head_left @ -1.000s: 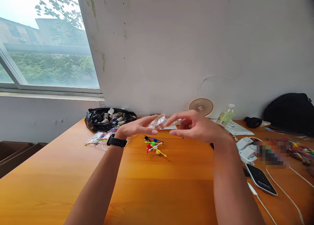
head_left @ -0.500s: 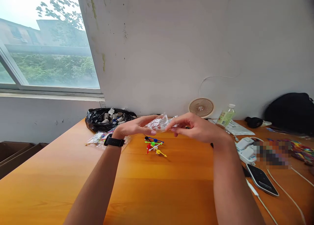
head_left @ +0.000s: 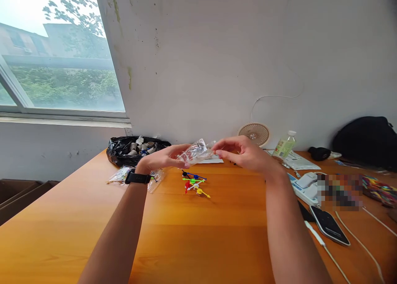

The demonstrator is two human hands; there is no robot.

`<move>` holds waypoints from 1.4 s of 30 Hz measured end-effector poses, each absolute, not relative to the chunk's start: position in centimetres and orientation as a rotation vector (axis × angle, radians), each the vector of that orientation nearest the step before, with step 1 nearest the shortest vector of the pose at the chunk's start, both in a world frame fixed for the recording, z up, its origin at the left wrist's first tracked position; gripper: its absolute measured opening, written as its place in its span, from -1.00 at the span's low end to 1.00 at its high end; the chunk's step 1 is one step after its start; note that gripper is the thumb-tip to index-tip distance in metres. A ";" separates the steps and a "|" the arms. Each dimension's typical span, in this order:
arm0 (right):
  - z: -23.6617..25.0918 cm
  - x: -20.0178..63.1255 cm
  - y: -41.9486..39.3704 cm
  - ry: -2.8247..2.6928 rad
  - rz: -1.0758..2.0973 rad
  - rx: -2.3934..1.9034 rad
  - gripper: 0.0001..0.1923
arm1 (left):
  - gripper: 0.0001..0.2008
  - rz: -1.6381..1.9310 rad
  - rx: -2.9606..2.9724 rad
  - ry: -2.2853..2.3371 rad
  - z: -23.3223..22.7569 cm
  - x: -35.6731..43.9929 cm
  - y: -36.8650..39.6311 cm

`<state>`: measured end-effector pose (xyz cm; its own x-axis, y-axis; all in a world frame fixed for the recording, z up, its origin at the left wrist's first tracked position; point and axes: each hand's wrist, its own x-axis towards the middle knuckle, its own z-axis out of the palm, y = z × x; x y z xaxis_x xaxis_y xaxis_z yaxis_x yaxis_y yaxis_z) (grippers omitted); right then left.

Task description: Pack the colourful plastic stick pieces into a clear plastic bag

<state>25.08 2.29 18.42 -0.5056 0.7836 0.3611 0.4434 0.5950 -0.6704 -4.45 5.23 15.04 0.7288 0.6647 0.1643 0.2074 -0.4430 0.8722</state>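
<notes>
Up above the orange-brown wooden table [head_left: 201,238] in the head view, gripped from both sides: a clear, crinkled plastic bag [head_left: 197,152]!
Clasping its nine o'clock end with the left hand [head_left: 161,158], thumb in front and fingers behind; pinching the three o'clock end with the right hand [head_left: 242,153], thumb and fingertips drawn narrow. Look to six o'clock from there: small plastic arrows with round hubs [head_left: 192,181] in black, blue, green, red, white and yellow, bunched close on the wood. Over at nine, spot a crumpled black plastic sack [head_left: 115,150]; between eight and nine, glossy clear packets of colourful bits [head_left: 119,175], partly hidden behind a black wristwatch [head_left: 138,177]. Swing to three: a green-labelled, white-capped bottle [head_left: 283,146].
</notes>
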 end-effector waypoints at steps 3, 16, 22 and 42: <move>16.7 25.6 4.9 -2.084 0.652 -0.977 -0.67 | -0.31 0.646 1.990 0.780 14.3 -5.8 5.9; 4.9 19.5 11.0 -2.558 0.720 -1.513 -0.89 | -0.40 0.624 2.082 1.198 10.8 -9.4 8.6; 4.6 19.1 10.8 -2.564 0.644 -1.540 -0.95 | -0.43 0.616 2.034 1.126 10.6 -9.0 8.5; 14.2 27.1 9.0 -1.793 0.351 -1.074 -0.77 | -0.23 0.591 1.947 0.820 10.6 -5.7 8.7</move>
<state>27.08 9.01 14.21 -0.1305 0.7937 0.5941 0.5112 0.5673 -0.6456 -5.74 8.66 10.55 0.6639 0.7441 0.0747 0.3066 -0.3619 0.8804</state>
